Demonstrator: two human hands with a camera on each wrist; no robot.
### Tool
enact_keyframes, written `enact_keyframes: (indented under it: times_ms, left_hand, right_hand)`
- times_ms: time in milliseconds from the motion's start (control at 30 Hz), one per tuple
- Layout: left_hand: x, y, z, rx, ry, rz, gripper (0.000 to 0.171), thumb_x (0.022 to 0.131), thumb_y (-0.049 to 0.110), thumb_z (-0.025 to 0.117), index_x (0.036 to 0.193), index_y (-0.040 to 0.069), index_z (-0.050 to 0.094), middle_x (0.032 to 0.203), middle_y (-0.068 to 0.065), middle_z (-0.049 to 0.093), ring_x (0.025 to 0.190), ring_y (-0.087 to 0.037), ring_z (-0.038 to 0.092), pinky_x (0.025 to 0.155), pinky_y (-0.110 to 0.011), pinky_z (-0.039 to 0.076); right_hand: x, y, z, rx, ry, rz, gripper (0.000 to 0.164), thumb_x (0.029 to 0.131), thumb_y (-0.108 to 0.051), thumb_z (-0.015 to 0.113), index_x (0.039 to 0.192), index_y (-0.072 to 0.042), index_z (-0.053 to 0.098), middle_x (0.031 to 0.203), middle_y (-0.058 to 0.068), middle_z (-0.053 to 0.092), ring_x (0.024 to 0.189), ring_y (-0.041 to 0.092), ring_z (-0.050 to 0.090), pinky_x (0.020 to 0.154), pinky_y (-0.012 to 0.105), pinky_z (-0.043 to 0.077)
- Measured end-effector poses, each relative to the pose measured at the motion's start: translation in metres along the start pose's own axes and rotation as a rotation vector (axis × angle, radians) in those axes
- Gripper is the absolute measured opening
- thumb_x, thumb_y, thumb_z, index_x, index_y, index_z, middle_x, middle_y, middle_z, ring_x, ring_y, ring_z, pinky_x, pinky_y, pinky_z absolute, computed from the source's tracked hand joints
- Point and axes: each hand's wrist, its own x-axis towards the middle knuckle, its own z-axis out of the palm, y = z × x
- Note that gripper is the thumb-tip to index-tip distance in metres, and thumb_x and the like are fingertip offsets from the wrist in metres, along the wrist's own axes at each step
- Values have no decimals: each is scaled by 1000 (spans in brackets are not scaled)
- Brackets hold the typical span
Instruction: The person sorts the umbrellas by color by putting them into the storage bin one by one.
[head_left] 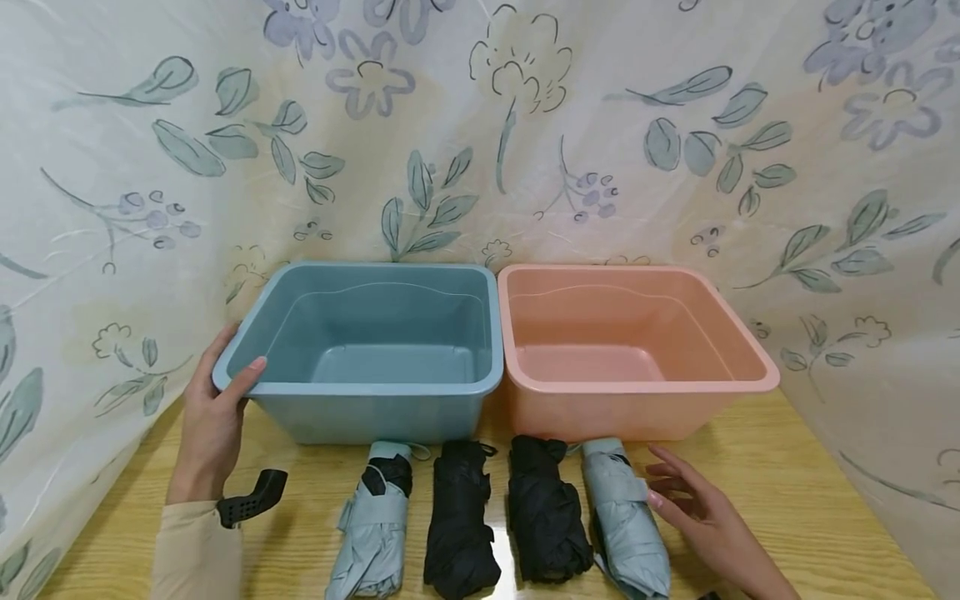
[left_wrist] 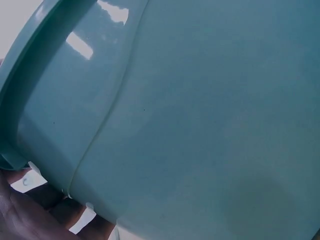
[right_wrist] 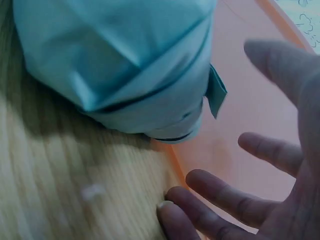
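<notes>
My left hand [head_left: 213, 408] grips the near left corner of a blue plastic storage bin [head_left: 360, 389], thumb over the rim and fingers along the outer wall. In the left wrist view the bin's glossy side [left_wrist: 190, 120] fills most of the picture, with fingers [left_wrist: 30, 217] at its lower left edge. My right hand [head_left: 701, 508] is beside the right-hand light blue folded umbrella [head_left: 626, 517], its thumb tip close to the fabric. The right wrist view shows that umbrella [right_wrist: 120, 60] outside the spread, loosely bent fingers [right_wrist: 230, 197], and nothing is held.
A pink bin [head_left: 637, 387] stands against the blue bin's right side. In front lie two black folded umbrellas [head_left: 461, 517] and another light blue one [head_left: 373, 525], in a row on the wooden table [head_left: 795, 483]. Floral sheeting [head_left: 525, 208] hangs behind and at both sides.
</notes>
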Motion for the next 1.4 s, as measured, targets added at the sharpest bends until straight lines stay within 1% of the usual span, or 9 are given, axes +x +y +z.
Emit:
enact_keyframes:
  times_ms: [267,367,667,767,867,1033,1133,1267,1400]
  left_hand:
    - [0,-4,-3,-44,-18,-10,68,102,8,59,161,24,29,163,-11,18,143,-26,25,103,-18,38]
    - [0,-4,-3,-56,-16,-8,68,102,7,59,161,24,29,163,-11,18,143,-26,25,103,-18,38]
    - [-1,-4,-4,-59,-9,-8,69,102,6,59,161,24,29,163,-10,18,142,-26,25,101,-17,40]
    - [0,-4,-4,-72,-7,-5,68,102,5,58,161,25,29,163,-10,18,142,-26,25,101,-18,39]
    - [-1,-6,-4,-78,-7,-10,68,102,5,58,161,25,29,163,-9,18,142,-25,25,102,-18,38]
    - [0,-7,-5,-77,-6,-25,69,102,6,58,161,25,29,163,-9,17,142,-24,25,102,-17,38]
    - [0,-8,-6,-64,-10,-30,69,102,6,58,161,26,29,163,-9,18,140,-24,26,99,-16,39]
    - [-1,-8,-6,-51,-17,-25,69,103,7,58,161,26,28,162,-9,18,141,-25,26,99,-16,40]
    - [-1,-7,-5,-58,-14,-18,68,103,6,58,161,25,29,163,-10,18,141,-25,26,99,-16,40]
  right_hand:
    - [-3,0,12,-22,-135,-104,75,94,-9,72,159,-15,34,137,16,51,112,3,47,80,32,49]
    - [-1,-6,18,-86,-155,-76,76,94,-19,74,159,-23,35,136,9,49,112,6,42,81,39,44]
    - [7,-28,20,-81,-273,58,84,90,-35,78,160,-29,32,106,9,45,84,14,41,63,28,37]
    - [14,-35,21,-125,-276,13,85,87,-38,80,159,-28,35,123,16,55,96,20,51,71,35,44]
    - [19,-38,24,-123,-269,-14,85,85,-37,83,156,-25,39,140,23,53,110,33,55,79,46,48]
    - [20,-34,26,28,-279,77,83,83,-30,86,154,-25,42,153,25,39,121,38,54,83,40,51]
    - [19,-26,19,183,-310,110,80,87,-21,82,154,-20,39,158,25,29,121,27,55,83,33,52]
    - [16,-20,-3,374,-368,132,77,94,-6,71,158,-16,30,158,27,17,119,17,52,87,34,51]
    - [9,-15,-30,527,-438,196,75,102,-16,60,162,-27,17,154,20,6,119,29,47,87,42,51]
